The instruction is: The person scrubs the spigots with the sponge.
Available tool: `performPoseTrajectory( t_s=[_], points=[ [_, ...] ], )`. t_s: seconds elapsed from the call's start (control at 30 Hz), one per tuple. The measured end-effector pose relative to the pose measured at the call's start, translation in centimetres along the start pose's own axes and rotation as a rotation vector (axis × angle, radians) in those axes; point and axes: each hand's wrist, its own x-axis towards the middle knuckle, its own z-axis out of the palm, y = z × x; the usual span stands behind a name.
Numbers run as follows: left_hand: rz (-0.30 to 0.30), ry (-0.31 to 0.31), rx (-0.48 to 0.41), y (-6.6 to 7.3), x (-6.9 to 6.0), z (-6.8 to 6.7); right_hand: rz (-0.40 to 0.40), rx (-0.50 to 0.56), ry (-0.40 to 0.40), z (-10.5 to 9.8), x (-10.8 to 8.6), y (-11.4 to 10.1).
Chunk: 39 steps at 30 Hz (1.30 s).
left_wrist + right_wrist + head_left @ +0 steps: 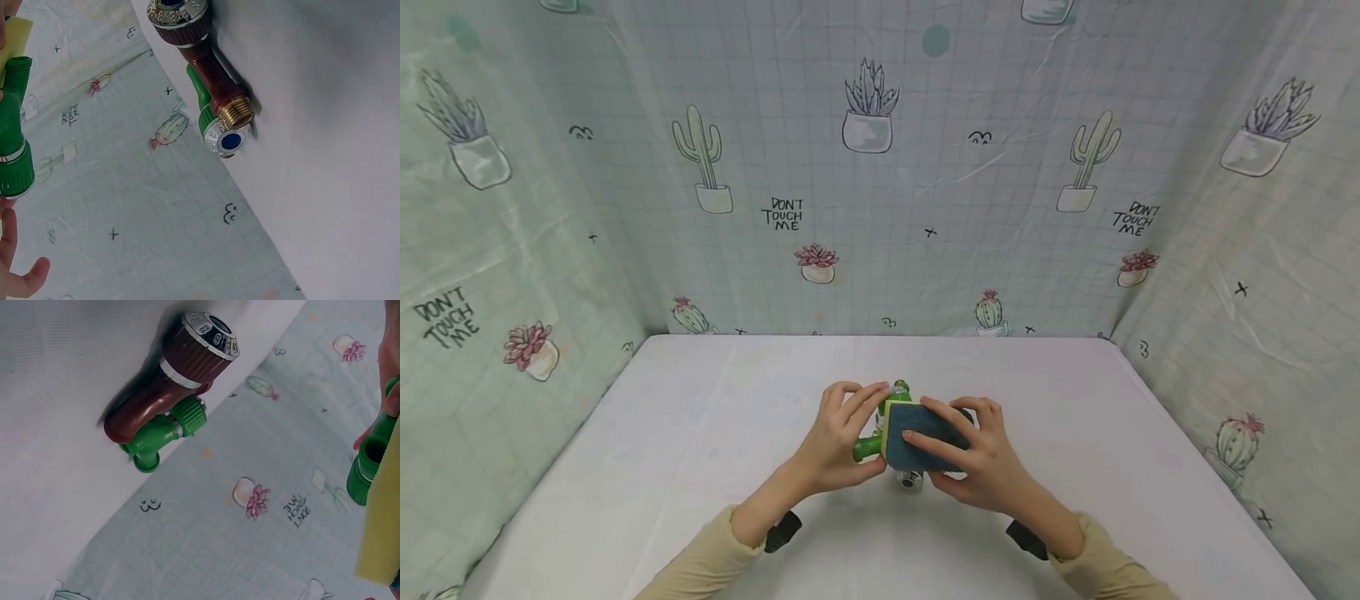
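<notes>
Above the white table, my left hand (838, 442) holds a green valve fitting (867, 448) between its thumb and fingers. A sponge, blue-grey on one face and yellow on the other (925, 442), is gripped by my right hand (985, 458), fingers spread over its dark face. Its yellow side (378, 525) faces the held green fitting (359, 481) and hides part of it in the head view. The left wrist view shows that fitting's ribbed knob (17, 172) beside the yellow sponge (17, 37).
A dark red valve (215, 72) with a silver-topped knob lies on the table (325, 150), a second green valve (155, 434) close beside it. Cactus-print cloth (880, 208) hangs behind and along both sides of the table.
</notes>
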Motion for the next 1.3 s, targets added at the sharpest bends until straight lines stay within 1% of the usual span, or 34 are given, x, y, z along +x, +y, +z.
performPoseTrajectory(
  t_s=[0.1,0.27,0.47,0.6,0.8,0.97,1.17,1.3],
  points=[
    [0.007,0.003,-0.003,0.0,-0.1,0.0,0.001,-0.001,-0.003,0.0,0.1,-0.1],
    [0.037,0.018,0.002,-0.2,-0.1,-0.2,0.0,-0.004,0.008,-0.3,0.0,0.2],
    [0.065,0.038,0.004,-0.3,0.1,-0.6,0.026,0.0,0.021,-0.9,-0.5,1.0],
    [0.076,0.051,-0.003,-0.3,0.1,-0.7,0.036,0.012,0.044,-1.3,-0.7,1.3],
    [0.069,0.038,-0.025,-0.4,0.2,-0.6,0.041,0.012,0.053,-1.5,-0.7,1.2],
    [0.058,0.029,-0.039,-0.4,0.1,-0.4,0.036,0.017,0.064,-1.3,-0.3,1.0],
    [0.048,0.029,-0.025,-0.5,0.0,-0.4,0.024,0.023,0.067,-0.9,0.1,0.8],
    [0.047,0.023,-0.011,-0.5,0.1,-0.7,0.008,0.024,0.045,-0.6,0.6,0.7]
  ],
)
